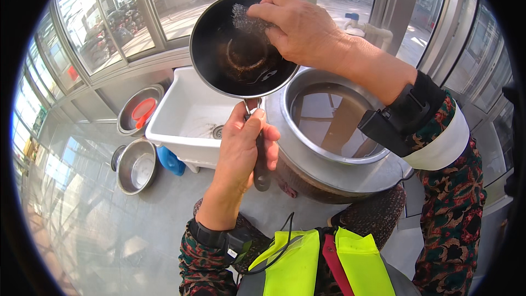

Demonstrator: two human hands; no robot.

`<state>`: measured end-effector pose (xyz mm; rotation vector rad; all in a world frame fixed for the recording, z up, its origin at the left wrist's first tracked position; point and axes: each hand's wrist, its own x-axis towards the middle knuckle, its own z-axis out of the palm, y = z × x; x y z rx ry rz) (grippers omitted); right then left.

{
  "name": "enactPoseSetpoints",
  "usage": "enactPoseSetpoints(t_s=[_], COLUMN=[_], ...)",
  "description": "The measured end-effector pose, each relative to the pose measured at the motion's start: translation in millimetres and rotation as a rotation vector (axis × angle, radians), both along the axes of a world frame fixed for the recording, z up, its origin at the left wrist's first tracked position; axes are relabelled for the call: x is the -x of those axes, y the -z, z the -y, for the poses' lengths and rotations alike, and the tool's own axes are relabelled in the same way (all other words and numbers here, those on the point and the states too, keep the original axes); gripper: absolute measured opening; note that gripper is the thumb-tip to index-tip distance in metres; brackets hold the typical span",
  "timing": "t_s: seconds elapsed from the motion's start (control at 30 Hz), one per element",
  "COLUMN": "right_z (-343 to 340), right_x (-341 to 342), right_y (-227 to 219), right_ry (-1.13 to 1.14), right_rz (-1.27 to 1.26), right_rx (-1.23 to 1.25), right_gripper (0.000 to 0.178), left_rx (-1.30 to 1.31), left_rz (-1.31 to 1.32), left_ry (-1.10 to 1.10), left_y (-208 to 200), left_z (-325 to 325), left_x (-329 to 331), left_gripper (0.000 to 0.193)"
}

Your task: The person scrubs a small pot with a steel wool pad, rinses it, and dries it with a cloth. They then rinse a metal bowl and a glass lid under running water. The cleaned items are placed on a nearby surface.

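My left hand (244, 140) is wrapped round the dark handle of a black frying pan (211, 49), which is tilted so its inside faces me. Brownish residue forms a ring on the pan's bottom, and a wet patch glints near its lower edge. Pinched in the fingers of my right hand (301, 27) is a steel wool scrubber (245, 20), pressed against the upper inside of the pan. The pan is held up above the back of a white sink (181, 104) and beside a large metal pot of murky water (334, 120).
Left of the sink, a steel basin (121, 126) holds a red plastic scoop (143, 111). Nearer on the tiled floor stand another steel basin (137, 167) and a blue bottle (171, 160). Pale pipes (375, 34) rise behind the pot, before framed windows (112, 8).
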<state>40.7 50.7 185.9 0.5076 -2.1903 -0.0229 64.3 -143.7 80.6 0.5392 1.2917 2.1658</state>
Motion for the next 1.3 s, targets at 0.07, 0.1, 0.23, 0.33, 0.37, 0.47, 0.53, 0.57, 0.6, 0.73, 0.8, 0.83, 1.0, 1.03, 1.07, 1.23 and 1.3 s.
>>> enactPoseSetpoints(t_s=[0.07,0.1,0.23,0.33,0.37,0.47,0.53,0.57,0.6,0.73,0.8,0.83,1.0,1.03,1.07,1.23,1.3], right_z=[21,33,86,96,102,113,119,115,119,121,121,124,134,135,137,154,160], right_x=[9,13,56,76,86,102,110,103,111,136,153,162,176,175,174,176,165], right_y=[3,6,32,58,72,111,138,146,160,190,202,208,222,219,216,198,195], right_ry=[0.024,0.020,0.191,0.287,0.305,0.343,0.362,0.397,0.378,0.377,0.399,0.368,0.348,0.343,0.377,0.326,0.311], right_rz=[0.112,0.150,0.455,0.688,0.716,0.816,0.854,0.829,0.806,0.739,0.725,0.692,0.632,0.628,0.632,0.691,0.700], right_rx=[0.041,0.043,0.031,0.121,0.147,0.322,0.451,0.432,0.365,0.178,0.154,0.134,0.081,0.080,0.074,0.030,0.015], right_gripper=[0.036,0.037,0.039,0.042,0.044,0.045,0.043,0.041,0.039,0.035,0.034,0.029,0.023,0.022,0.021,0.014,0.013], left_rx=[0.026,0.035,0.038,0.132,0.148,0.206,0.207,0.203,0.200,0.237,0.190,0.201,0.232,0.212,0.205,0.215,0.227], left_rz=[0.029,0.052,0.125,0.213,0.223,0.294,0.316,0.330,0.349,0.333,0.350,0.362,0.361,0.361,0.389,0.422,0.403], left_ry=[-0.106,-0.137,-0.087,-0.115,-0.104,-0.159,-0.153,-0.148,-0.124,-0.167,-0.148,-0.167,-0.150,-0.129,-0.117,-0.085,-0.096], left_y=[6,9,39,76,91,123,139,141,147,158,162,163,156,152,149,136,133], left_z=[16,25,58,60,62,69,74,71,74,74,76,79,101,103,109,127,126], left_x=[4,9,48,64,72,89,98,92,98,104,109,114,126,123,122,118,107], left_gripper=[0.022,0.021,0.007,0.006,0.006,0.009,0.013,0.012,0.012,0.010,0.010,0.010,0.009,0.009,0.009,0.008,0.009])
